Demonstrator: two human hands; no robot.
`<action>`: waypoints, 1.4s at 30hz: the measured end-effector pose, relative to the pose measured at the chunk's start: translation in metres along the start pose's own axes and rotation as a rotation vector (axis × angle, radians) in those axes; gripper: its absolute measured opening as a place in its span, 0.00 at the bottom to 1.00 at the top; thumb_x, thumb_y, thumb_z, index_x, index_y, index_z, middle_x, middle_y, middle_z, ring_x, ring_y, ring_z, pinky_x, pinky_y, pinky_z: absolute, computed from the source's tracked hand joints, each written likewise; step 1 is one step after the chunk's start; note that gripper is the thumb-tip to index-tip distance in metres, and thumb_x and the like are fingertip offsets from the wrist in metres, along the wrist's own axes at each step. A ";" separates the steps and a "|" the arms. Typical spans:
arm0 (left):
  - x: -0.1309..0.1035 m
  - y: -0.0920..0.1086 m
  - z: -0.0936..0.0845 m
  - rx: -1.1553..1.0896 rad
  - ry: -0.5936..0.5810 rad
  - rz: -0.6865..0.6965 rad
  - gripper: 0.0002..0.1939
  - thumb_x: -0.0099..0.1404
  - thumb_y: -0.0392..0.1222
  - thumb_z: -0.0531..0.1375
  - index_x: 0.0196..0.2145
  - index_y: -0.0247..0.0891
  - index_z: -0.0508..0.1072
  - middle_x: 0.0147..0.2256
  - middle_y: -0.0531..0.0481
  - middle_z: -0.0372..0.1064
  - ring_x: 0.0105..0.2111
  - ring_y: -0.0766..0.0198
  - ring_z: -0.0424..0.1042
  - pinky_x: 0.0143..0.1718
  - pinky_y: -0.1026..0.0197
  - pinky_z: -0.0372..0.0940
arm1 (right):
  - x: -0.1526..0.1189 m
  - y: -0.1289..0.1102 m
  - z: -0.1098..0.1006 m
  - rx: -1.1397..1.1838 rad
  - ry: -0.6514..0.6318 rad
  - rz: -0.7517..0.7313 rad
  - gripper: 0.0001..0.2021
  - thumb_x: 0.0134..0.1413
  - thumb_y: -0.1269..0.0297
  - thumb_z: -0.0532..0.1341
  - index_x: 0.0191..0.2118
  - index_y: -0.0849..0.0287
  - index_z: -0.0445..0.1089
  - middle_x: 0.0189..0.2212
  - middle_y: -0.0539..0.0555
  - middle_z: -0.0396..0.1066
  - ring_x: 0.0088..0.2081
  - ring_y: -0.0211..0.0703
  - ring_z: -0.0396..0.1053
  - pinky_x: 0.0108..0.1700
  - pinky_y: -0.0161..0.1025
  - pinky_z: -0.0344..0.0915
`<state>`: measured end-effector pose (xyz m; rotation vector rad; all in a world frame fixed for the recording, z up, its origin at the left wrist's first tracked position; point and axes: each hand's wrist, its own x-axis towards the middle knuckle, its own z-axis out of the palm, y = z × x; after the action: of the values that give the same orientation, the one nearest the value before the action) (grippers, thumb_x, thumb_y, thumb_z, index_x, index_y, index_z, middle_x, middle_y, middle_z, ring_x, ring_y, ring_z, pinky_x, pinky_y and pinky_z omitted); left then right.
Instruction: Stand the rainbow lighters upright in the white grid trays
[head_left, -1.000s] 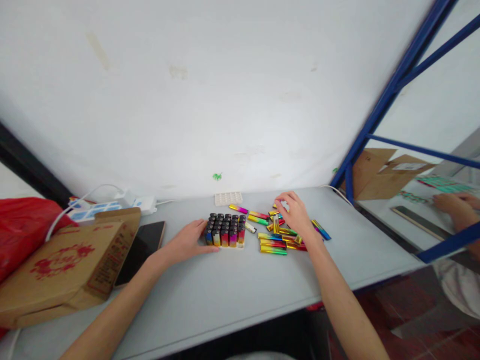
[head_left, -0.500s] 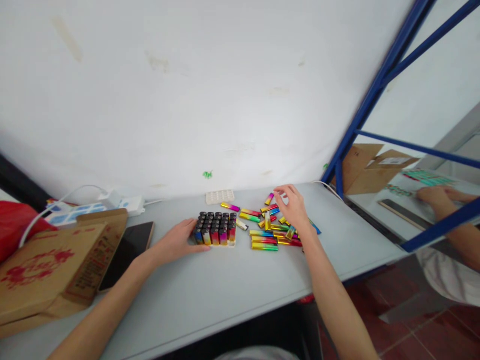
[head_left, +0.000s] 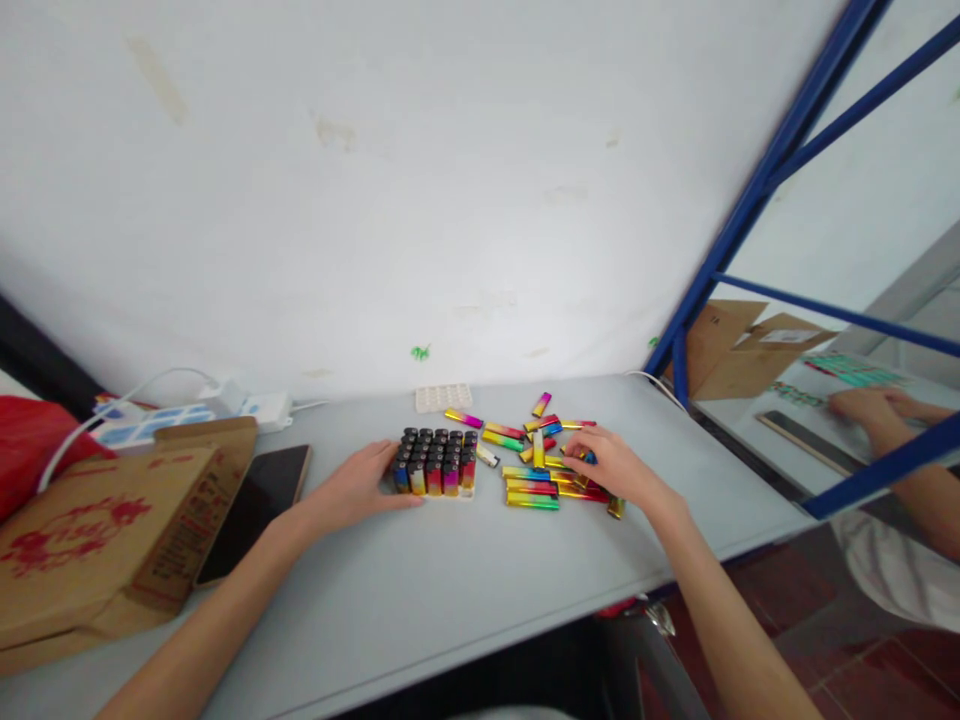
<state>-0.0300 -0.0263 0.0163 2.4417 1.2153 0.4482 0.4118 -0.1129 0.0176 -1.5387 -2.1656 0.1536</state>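
Upright lighters (head_left: 435,462) with black tops and shiny coloured bodies stand packed in rows in a white tray (head_left: 466,493). My left hand (head_left: 367,482) is wrapped around the left side of this block, thumb along the front and fingers behind. To the right, a loose heap of metallic rainbow lighters (head_left: 532,487) lies on the table. Over the heap's right side, my right hand (head_left: 619,467) has its fingers curled around a lighter (head_left: 590,457), of which a blue end shows. A pale lighter (head_left: 487,456) lies just beside the tray.
An empty white tray (head_left: 443,397) lies near the wall. At left are a phone (head_left: 255,510), a cardboard box (head_left: 97,540), a power strip (head_left: 262,410) and a red bag (head_left: 41,440). A blue metal frame (head_left: 720,250) rises at right, beside another person's arm (head_left: 900,430).
My right hand has come down and toward me, from the back of the heap to its right side, where it closes on a lighter. My left hand stays on the block.
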 end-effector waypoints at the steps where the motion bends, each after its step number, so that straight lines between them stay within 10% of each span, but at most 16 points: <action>1: 0.000 0.000 0.000 0.001 -0.001 -0.010 0.36 0.54 0.67 0.71 0.51 0.39 0.77 0.54 0.37 0.79 0.54 0.36 0.77 0.59 0.41 0.71 | -0.004 0.002 0.002 -0.023 -0.019 0.001 0.02 0.67 0.64 0.68 0.40 0.54 0.79 0.41 0.57 0.79 0.45 0.52 0.76 0.51 0.47 0.70; 10: -0.004 0.006 -0.002 0.026 -0.030 -0.027 0.35 0.54 0.70 0.71 0.48 0.41 0.76 0.52 0.40 0.79 0.52 0.41 0.77 0.56 0.47 0.70 | 0.007 0.009 0.015 -0.063 -0.102 0.028 0.08 0.66 0.58 0.65 0.45 0.53 0.79 0.49 0.60 0.77 0.52 0.57 0.75 0.56 0.53 0.71; 16: -0.004 -0.002 0.004 -0.008 -0.002 0.012 0.37 0.54 0.73 0.71 0.47 0.41 0.77 0.49 0.40 0.78 0.49 0.42 0.77 0.53 0.49 0.69 | 0.017 0.000 0.007 0.471 0.091 0.150 0.23 0.57 0.38 0.71 0.42 0.54 0.75 0.40 0.57 0.79 0.43 0.55 0.78 0.49 0.50 0.75; 28: -0.002 -0.013 0.011 -0.006 0.026 0.046 0.38 0.54 0.73 0.71 0.51 0.42 0.77 0.50 0.40 0.79 0.51 0.42 0.77 0.55 0.49 0.69 | 0.097 -0.081 0.011 1.228 0.344 0.143 0.21 0.49 0.43 0.77 0.40 0.53 0.78 0.22 0.43 0.60 0.25 0.37 0.58 0.29 0.37 0.60; 33: -0.003 -0.010 0.008 0.013 0.019 0.037 0.37 0.55 0.72 0.71 0.51 0.42 0.77 0.51 0.40 0.79 0.51 0.42 0.77 0.56 0.48 0.70 | 0.097 -0.092 0.040 1.270 0.279 0.210 0.24 0.43 0.42 0.80 0.35 0.54 0.75 0.30 0.47 0.66 0.28 0.37 0.59 0.31 0.36 0.63; 42: -0.003 0.003 0.000 0.035 -0.005 -0.017 0.34 0.53 0.69 0.72 0.47 0.41 0.78 0.50 0.38 0.79 0.51 0.39 0.78 0.55 0.44 0.72 | 0.079 -0.103 0.063 1.316 -0.005 0.158 0.24 0.60 0.36 0.69 0.40 0.53 0.69 0.31 0.48 0.70 0.29 0.40 0.67 0.36 0.40 0.70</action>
<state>-0.0292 -0.0304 0.0175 2.4583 1.2518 0.4194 0.2751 -0.0673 0.0233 -0.8501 -1.3119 1.3056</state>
